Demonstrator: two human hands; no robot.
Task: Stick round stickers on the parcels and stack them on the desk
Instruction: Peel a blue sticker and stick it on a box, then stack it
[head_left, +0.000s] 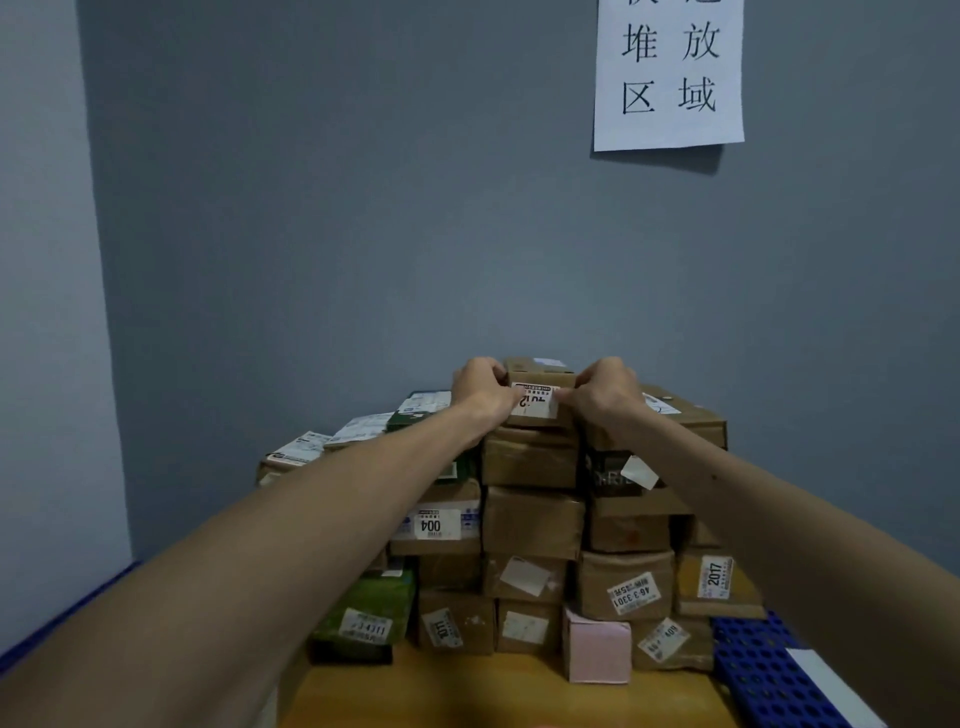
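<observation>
Hands gripped the top parcel (540, 400) from both sides, left hand (480, 389) and right hand (602, 392) level, equally near. Parcel sat on the peak of the stack (530, 519), long axis running left-right between the grips, on the desk (467, 691).

The fingers (565, 399) of your left hand (480, 392) and right hand (605, 392) cover both ends of the label (535, 402) on the top parcel (540, 371), so its number reads only partly. Below-left of that parcel your left forearm (311, 519) hides parts of the boxes (363, 597). Above-right of it the wall sign (669, 78) is cut by the top edge; below-right of it the blue tray (763, 675) runs out of frame
</observation>
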